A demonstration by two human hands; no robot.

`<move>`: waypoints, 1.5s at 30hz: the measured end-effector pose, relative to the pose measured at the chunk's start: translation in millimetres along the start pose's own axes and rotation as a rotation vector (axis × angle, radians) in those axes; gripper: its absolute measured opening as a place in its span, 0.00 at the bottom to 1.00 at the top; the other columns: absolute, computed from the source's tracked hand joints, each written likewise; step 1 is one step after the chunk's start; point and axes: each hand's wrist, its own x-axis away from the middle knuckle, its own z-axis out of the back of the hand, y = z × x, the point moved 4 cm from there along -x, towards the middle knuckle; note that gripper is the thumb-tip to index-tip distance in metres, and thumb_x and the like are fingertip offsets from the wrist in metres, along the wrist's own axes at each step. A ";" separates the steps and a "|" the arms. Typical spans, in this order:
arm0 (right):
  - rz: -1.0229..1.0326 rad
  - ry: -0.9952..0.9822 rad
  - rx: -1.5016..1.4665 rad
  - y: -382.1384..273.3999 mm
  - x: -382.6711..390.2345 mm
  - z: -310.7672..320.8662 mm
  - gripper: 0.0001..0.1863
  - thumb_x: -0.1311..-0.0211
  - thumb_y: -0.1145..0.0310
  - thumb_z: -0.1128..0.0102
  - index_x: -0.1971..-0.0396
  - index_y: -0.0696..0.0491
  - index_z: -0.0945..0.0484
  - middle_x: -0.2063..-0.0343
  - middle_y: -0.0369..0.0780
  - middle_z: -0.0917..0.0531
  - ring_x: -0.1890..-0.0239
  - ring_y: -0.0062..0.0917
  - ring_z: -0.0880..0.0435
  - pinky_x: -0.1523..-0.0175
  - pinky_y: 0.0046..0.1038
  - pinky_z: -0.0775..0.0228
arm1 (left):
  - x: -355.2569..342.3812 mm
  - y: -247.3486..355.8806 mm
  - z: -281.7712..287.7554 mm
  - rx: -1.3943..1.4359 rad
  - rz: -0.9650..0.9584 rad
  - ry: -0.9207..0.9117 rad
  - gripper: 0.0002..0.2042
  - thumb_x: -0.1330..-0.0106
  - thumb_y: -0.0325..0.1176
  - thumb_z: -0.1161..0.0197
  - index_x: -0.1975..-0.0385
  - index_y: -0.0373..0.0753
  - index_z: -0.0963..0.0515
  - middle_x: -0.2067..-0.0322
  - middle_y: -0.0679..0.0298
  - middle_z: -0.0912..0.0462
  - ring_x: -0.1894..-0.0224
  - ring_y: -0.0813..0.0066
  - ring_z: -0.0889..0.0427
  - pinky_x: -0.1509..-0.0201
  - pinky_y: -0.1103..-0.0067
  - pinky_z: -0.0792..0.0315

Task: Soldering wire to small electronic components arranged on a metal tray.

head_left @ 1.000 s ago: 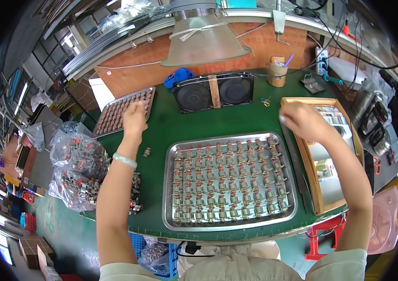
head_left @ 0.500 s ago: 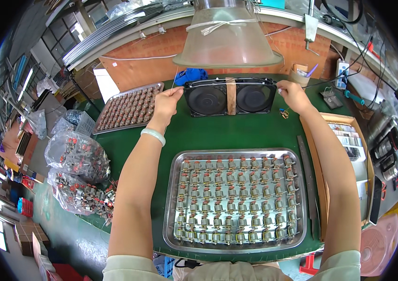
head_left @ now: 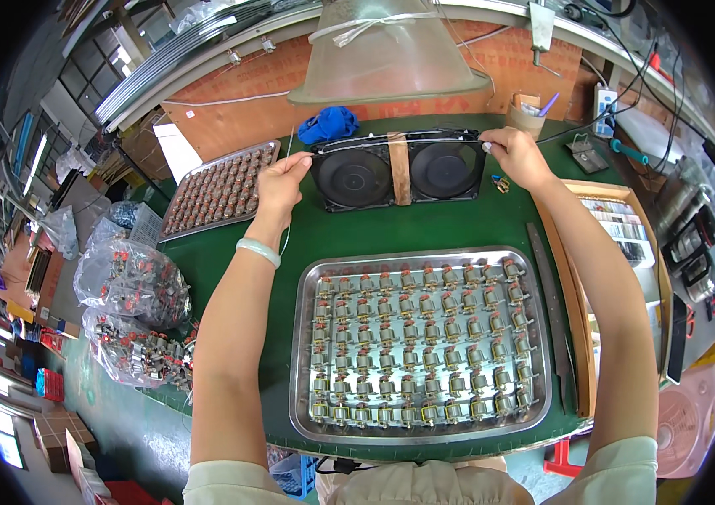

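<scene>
Now each hand (head_left: 283,181) (head_left: 516,156) grips the double fan (head_left: 398,168) (opposite ends).

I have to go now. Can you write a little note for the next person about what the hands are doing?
Left hand: pinching one end of a thin wire at the left corner of the black twin-fan unit.
Right hand: pinching the wire's other end at the fan's right corner.
Wire is stretched across the fan's top edge.
Steel tray of small motors sits nearer, filled and untouched.
</scene>
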 end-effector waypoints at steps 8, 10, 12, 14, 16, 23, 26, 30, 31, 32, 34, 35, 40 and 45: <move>-0.003 0.001 -0.008 -29.9 33.9 17.5 0.08 0.57 0.78 0.47 0.73 0.58 0.24 0.80 0.46 0.25 0.74 0.36 0.26 0.66 0.31 0.34 | 38.6 3.2 14.9 0.019 0.017 -0.094 0.06 0.47 0.32 0.42 0.70 0.41 0.23 0.89 0.79 0.38 0.89 0.91 0.47 0.88 0.91 0.52; -0.004 0.008 -0.004 -34.7 38.5 20.1 0.08 0.57 0.78 0.47 0.74 0.58 0.24 0.80 0.46 0.25 0.75 0.36 0.26 0.66 0.31 0.34 | 45.4 6.1 15.4 -0.018 0.027 -0.074 0.08 0.46 0.32 0.44 0.66 0.39 0.25 0.90 0.80 0.44 0.90 0.92 0.50 0.88 0.91 0.55; -0.004 0.027 -0.016 -37.4 42.8 22.2 0.08 0.57 0.77 0.47 0.74 0.58 0.24 0.80 0.46 0.25 0.75 0.36 0.27 0.67 0.31 0.34 | 51.3 10.9 15.3 -0.035 0.028 -0.071 0.08 0.46 0.32 0.44 0.66 0.39 0.25 0.90 0.80 0.44 0.90 0.92 0.50 0.88 0.91 0.55; -0.006 0.034 -0.013 -38.2 48.0 23.5 0.08 0.57 0.78 0.47 0.74 0.58 0.24 0.80 0.46 0.25 0.75 0.36 0.27 0.67 0.31 0.34 | 55.2 12.0 15.8 -0.052 0.030 -0.069 0.08 0.46 0.32 0.44 0.67 0.39 0.25 0.90 0.80 0.44 0.90 0.92 0.50 0.88 0.91 0.55; -0.007 0.041 -0.008 -41.1 51.9 26.7 0.08 0.57 0.78 0.47 0.73 0.58 0.24 0.80 0.46 0.25 0.75 0.36 0.27 0.67 0.31 0.34 | 56.3 10.7 18.0 -0.054 0.032 -0.078 0.05 0.47 0.32 0.42 0.71 0.42 0.22 0.87 0.79 0.37 0.89 0.91 0.47 0.89 0.91 0.53; -0.048 0.017 -0.012 -46.4 58.8 26.5 0.08 0.56 0.76 0.48 0.73 0.57 0.24 0.78 0.47 0.25 0.72 0.38 0.26 0.64 0.32 0.34 | 61.8 10.4 22.6 -0.097 0.037 -0.048 0.06 0.47 0.32 0.42 0.71 0.42 0.22 0.86 0.78 0.35 0.89 0.91 0.47 0.89 0.90 0.53; -0.088 0.003 -0.014 -43.5 58.3 26.1 0.08 0.56 0.75 0.48 0.73 0.57 0.24 0.77 0.48 0.25 0.71 0.38 0.26 0.63 0.32 0.34 | 62.7 13.7 20.9 -0.129 0.029 -0.073 0.07 0.48 0.33 0.42 0.70 0.42 0.22 0.86 0.78 0.35 0.89 0.91 0.47 0.88 0.90 0.52; -0.081 -0.011 -0.010 -43.7 56.7 26.3 0.08 0.55 0.76 0.49 0.72 0.58 0.24 0.75 0.48 0.24 0.69 0.38 0.26 0.61 0.31 0.34 | 63.8 13.1 21.2 -0.150 0.030 -0.043 0.07 0.47 0.33 0.42 0.70 0.42 0.22 0.87 0.78 0.35 0.89 0.91 0.47 0.88 0.91 0.51; -0.078 -0.018 -0.012 -44.6 56.7 26.5 0.08 0.55 0.76 0.49 0.72 0.58 0.24 0.75 0.48 0.24 0.69 0.38 0.26 0.60 0.31 0.34 | 64.9 13.3 21.6 -0.158 0.022 -0.038 0.07 0.48 0.34 0.42 0.71 0.42 0.22 0.86 0.78 0.35 0.89 0.91 0.46 0.88 0.91 0.51; -0.074 -0.025 -0.014 -45.7 56.2 26.9 0.09 0.55 0.76 0.50 0.72 0.58 0.24 0.75 0.48 0.24 0.68 0.39 0.26 0.60 0.31 0.34 | 65.6 14.2 22.0 -0.165 0.014 -0.032 0.07 0.48 0.34 0.42 0.71 0.42 0.22 0.86 0.78 0.35 0.88 0.90 0.46 0.88 0.90 0.51; -0.093 -0.042 -0.011 -48.9 55.5 27.7 0.09 0.55 0.76 0.50 0.72 0.58 0.24 0.74 0.48 0.24 0.68 0.39 0.26 0.60 0.31 0.34 | 66.8 13.6 23.6 -0.181 0.023 -0.026 0.07 0.47 0.34 0.42 0.71 0.42 0.22 0.86 0.78 0.35 0.88 0.90 0.46 0.88 0.90 0.51; -0.110 -0.054 -0.008 -49.6 54.6 27.8 0.09 0.55 0.76 0.51 0.72 0.58 0.25 0.74 0.48 0.24 0.68 0.39 0.26 0.60 0.31 0.34 | 66.0 14.2 24.6 -0.197 0.028 -0.019 0.07 0.47 0.35 0.42 0.70 0.42 0.22 0.86 0.78 0.35 0.88 0.90 0.45 0.88 0.90 0.50; -0.196 -0.094 0.015 -50.9 53.8 27.3 0.10 0.55 0.75 0.52 0.71 0.58 0.25 0.73 0.49 0.24 0.68 0.39 0.26 0.60 0.32 0.34 | 65.9 15.7 25.4 -0.254 0.060 -0.036 0.08 0.47 0.36 0.42 0.69 0.43 0.22 0.85 0.78 0.34 0.87 0.90 0.44 0.86 0.89 0.47; -0.081 -0.033 0.139 -89.9 70.5 59.6 0.08 0.58 0.75 0.50 0.73 0.59 0.29 0.77 0.47 0.25 0.74 0.38 0.25 0.66 0.32 0.35 | 73.4 17.5 31.4 -0.185 0.055 -0.081 0.11 0.47 0.39 0.43 0.66 0.45 0.24 0.85 0.78 0.34 0.86 0.90 0.42 0.84 0.89 0.44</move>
